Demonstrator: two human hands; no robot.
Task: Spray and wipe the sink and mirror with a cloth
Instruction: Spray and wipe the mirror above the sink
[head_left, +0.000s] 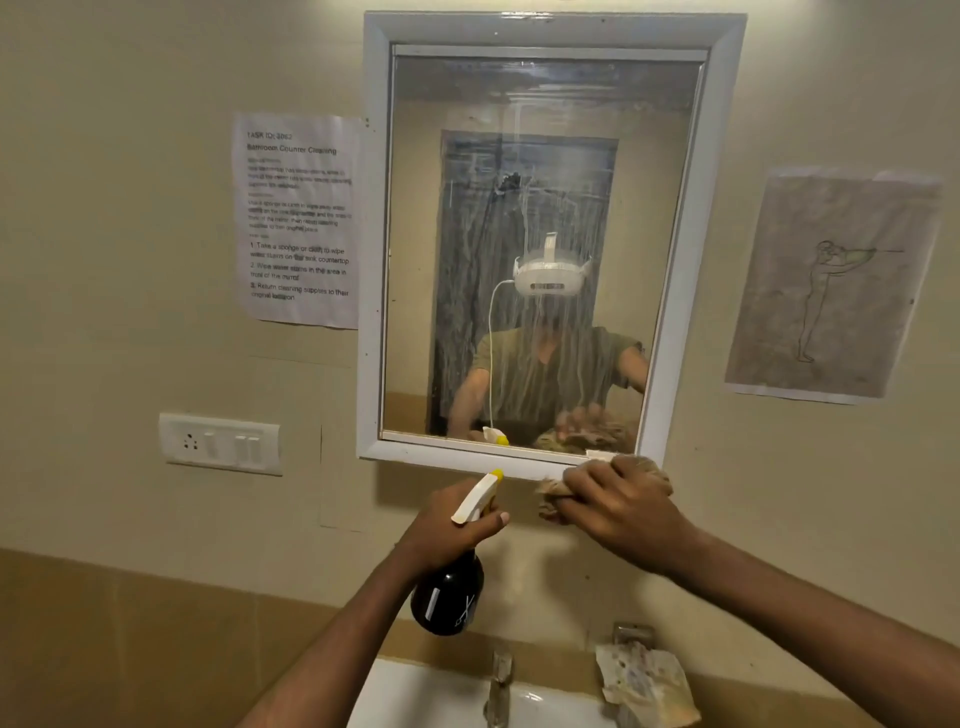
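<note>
**Clerk:** Left hand, item one. Pose?

**Checker:** Forearm raised from below, wrist bent, fingers wrapped round the neck of a spray bottle. Index finger lies across the trigger. Grip closed and full.

**Clerk:** Bottle, materials?

**Checker:** Round body, glossy black, with pale markings. Cream plastic spray head, yellow nozzle tip, angled up toward the glass.

**Clerk:** Right hand?

**Checker:** Arm reaches in from lower right, palm to the wall, fingers spread and curled over a cloth, pressing it against the lower frame edge. Cloth brownish, rumpled, soft; most of it hidden beneath the hand.

**Clerk:** Mirror?

**Checker:** Directly above both hands. Rectangular, white moulded frame; glass streaked with running wet lines.

**Clerk:** Sink?

**Checker:** Below the hands. White glazed basin, only its rear rim visible. Metal tap under the right wrist; beside it, a crumpled stained rag.

**Clerk:** Wall items?

**Checker:** Left of the left hand, white switch plate; above it, printed paper sheet. Up and right of the right hand, line drawing on grey paper.
</note>
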